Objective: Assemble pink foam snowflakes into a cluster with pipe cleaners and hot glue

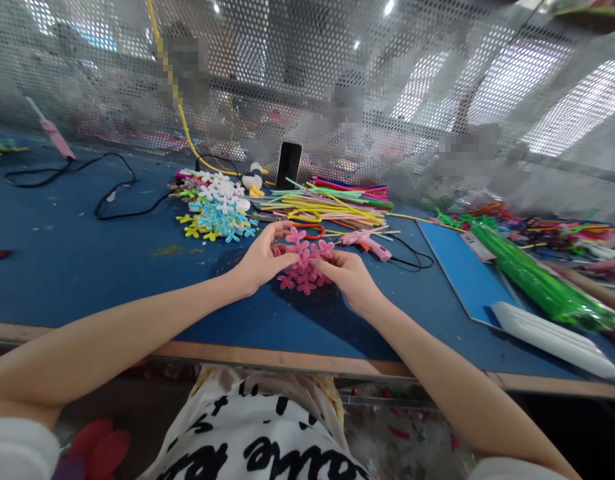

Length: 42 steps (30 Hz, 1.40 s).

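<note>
A cluster of pink fuzzy flowers (304,268), looking like bent pipe cleaners, is held between my two hands above the blue table. My left hand (265,259) grips its left side, thumb and fingers closed on it. On the right edge, my right hand (351,275) pinches the cluster between thumb and fingers. Just behind lie scissors with orange handles (312,231) and a pink glue gun (366,244). To the left rests a pile of white, blue and yellow fuzzy flowers (218,203). The stems inside the cluster are hidden.
Loose pipe cleaners (332,203) lie at the back, near a phone (289,165) and a small duck figure (254,179). A second glue gun (57,139) trails a black cord at left. A blue board (462,267) and green bundle (530,277) lie right. Perforated metal mesh (307,80) stands behind.
</note>
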Motion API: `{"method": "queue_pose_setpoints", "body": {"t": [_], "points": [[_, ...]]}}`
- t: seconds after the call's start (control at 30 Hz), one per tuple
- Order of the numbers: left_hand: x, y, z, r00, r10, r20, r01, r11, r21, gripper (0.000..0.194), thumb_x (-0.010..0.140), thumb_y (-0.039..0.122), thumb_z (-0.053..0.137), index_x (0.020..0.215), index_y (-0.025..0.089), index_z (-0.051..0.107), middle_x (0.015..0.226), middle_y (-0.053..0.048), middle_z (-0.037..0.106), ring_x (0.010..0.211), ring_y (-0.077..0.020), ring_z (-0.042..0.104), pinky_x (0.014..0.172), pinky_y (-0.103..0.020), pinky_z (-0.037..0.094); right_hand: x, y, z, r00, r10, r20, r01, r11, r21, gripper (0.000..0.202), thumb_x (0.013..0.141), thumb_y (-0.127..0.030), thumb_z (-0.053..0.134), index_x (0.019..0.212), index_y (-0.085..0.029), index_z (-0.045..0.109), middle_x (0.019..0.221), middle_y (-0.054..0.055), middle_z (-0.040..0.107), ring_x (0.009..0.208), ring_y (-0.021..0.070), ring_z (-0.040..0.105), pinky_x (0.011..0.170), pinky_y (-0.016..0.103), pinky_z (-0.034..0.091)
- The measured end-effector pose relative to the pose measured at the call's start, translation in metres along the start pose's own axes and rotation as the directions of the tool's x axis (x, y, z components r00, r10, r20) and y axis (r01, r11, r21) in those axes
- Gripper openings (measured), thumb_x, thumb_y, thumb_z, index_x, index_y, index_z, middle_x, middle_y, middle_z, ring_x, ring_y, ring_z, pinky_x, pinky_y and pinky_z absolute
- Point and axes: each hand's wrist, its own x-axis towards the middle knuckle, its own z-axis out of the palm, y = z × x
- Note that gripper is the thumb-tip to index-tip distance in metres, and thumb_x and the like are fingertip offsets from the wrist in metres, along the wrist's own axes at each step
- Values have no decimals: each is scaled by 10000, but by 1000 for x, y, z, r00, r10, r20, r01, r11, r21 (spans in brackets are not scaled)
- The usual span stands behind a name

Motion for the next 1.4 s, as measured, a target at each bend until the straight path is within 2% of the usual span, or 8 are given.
{"method": "queue_pose_setpoints", "body": {"t": [0.27,0.53,0.7,0.8,0.9,1.13,1.4], "points": [[1,-3,-2,1000,-1,23,1,1000,22,617,699,133,759,1274,222,555,1240,-69,576,911,-135,585,811,-254,505,0,0,1,1000,-11,-11,11,999,-34,335,658,-458,808,686,-159,659,622,-28,580,578,100,425,585,270,304],[1,-3,-1,1000,-22,22,22,1000,15,618,683,145,776,1258,230,566,1248,-68,581,931,-148,600,831,-274,503,0,0,0,1000,-20,-17,20,999,-37,324,662,-441,807,687,-157,653,626,-31,555,593,99,408,589,271,291],[3,-4,-3,993,-110,39,110,994,13,478,785,262,692,1246,216,574,1203,-62,611,970,-169,614,906,-320,475,-1,-3,-1,998,-33,-54,32,999,-18,334,650,-445,810,671,-162,633,617,-37,528,592,95,385,577,268,269],[3,-1,-4,983,-163,85,154,983,99,536,772,281,698,1280,187,552,1061,-48,644,947,-187,616,908,-347,460,-2,-6,-1,995,-36,-95,37,999,11,341,633,-437,820,665,-166,615,602,-49,499,583,88,356,577,270,252],[1,1,-4,980,-163,118,144,977,155,613,726,291,746,1292,173,541,967,-26,635,881,-192,616,847,-350,475,-2,-7,-1,994,-24,-106,29,998,48,338,621,-430,829,691,-166,629,626,-42,528,594,95,386,597,276,274],[1,-2,-3,984,-155,87,140,977,161,652,698,285,772,1299,175,546,984,-42,659,846,-189,639,807,-351,511,1,-1,-4,997,-19,-74,23,998,55,313,636,-426,832,722,-169,675,667,-26,586,629,114,451,639,289,335],[1,-3,-3,983,-176,46,169,976,140,719,639,246,840,1293,162,554,861,-9,679,776,-162,637,759,-313,523,0,-3,-4,997,-37,-64,39,998,41,343,635,-446,834,734,-151,688,680,-20,599,636,108,453,642,281,335]]}}
